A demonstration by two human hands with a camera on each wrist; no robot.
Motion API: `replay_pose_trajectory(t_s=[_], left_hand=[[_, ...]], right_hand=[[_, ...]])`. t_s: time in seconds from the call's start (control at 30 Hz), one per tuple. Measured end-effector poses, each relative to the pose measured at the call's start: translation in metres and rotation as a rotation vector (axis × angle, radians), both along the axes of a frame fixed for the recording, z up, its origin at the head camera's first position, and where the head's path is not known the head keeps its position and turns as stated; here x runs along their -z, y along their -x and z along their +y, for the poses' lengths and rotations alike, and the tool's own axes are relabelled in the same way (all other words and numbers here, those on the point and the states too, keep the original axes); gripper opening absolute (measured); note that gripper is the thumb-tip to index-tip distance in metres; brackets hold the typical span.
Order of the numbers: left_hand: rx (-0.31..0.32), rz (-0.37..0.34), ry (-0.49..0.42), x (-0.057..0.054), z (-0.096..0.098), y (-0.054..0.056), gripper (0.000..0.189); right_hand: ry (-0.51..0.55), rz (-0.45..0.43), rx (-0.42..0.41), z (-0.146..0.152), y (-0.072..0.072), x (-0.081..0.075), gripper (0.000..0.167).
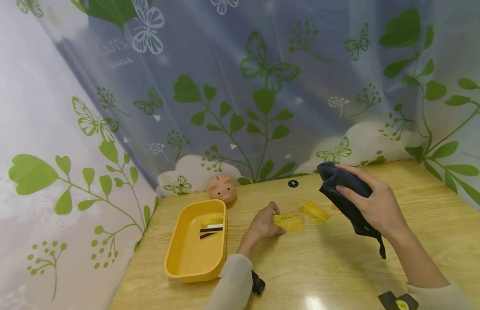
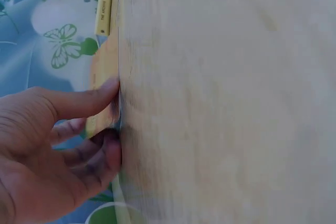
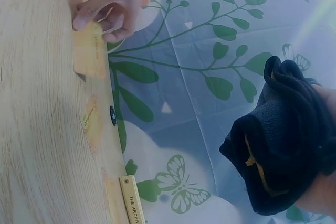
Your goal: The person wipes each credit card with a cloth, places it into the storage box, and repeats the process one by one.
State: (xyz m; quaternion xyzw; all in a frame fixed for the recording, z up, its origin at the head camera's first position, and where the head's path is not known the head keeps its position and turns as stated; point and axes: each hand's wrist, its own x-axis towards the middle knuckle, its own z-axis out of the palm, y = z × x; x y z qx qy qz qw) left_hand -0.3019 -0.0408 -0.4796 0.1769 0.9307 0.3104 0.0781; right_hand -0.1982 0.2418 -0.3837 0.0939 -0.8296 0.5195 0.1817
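Observation:
My left hand (image 1: 263, 221) pinches a yellow card (image 1: 289, 221) by its left side, thumb and fingers at its edges. In the right wrist view that card (image 3: 89, 56) is raised a little at its near end, with a shadow beneath. My right hand (image 1: 379, 206) grips a dark blue cloth pouch (image 1: 346, 196) above the table, a drawstring end hanging down. A strip of yellow shows inside the pouch's mouth (image 3: 257, 169). A second yellow card (image 1: 315, 212) lies between the hands. Another yellow piece (image 1: 335, 207) is mostly hidden behind the pouch.
A yellow bin (image 1: 172, 254) at the left holds several cards (image 1: 210, 230). Behind it stands a pink piggy bank (image 1: 222, 188). A black chip (image 1: 293, 184) lies near the back edge. A yellow bar marked "THE ARCHIVE" (image 3: 131, 200) shows in both wrist views. Patterned curtains surround the table.

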Motion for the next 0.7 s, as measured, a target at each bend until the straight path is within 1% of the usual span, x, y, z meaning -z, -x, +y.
replay_pose_trajectory(t_s=[0.13, 0.2, 0.27, 0.33, 0.53, 0.7], left_hand=[[-0.020, 0.067, -0.076, 0.001, -0.003, -0.002, 0.050], [-0.024, 0.076, -0.111, 0.001, -0.005, -0.004, 0.046], [-0.020, 0.070, -0.154, 0.000, -0.008, -0.006, 0.043], [-0.024, 0.054, -0.213, -0.002, -0.010, -0.008, 0.042], [-0.062, -0.040, -0.448, -0.009, -0.017, -0.016, 0.045], [-0.083, -0.087, -0.592, -0.016, -0.019, -0.018, 0.047]], right_hand=[[0.012, 0.001, -0.008, 0.001, 0.001, 0.001, 0.056], [0.018, 0.000, -0.012, 0.001, 0.001, 0.002, 0.056], [0.014, 0.001, -0.010, 0.001, 0.001, 0.002, 0.056], [0.014, 0.000, -0.010, 0.000, 0.001, 0.002, 0.056], [0.011, -0.008, -0.013, -0.002, 0.001, 0.004, 0.056], [0.005, 0.007, -0.016, -0.003, 0.001, 0.005, 0.055]])
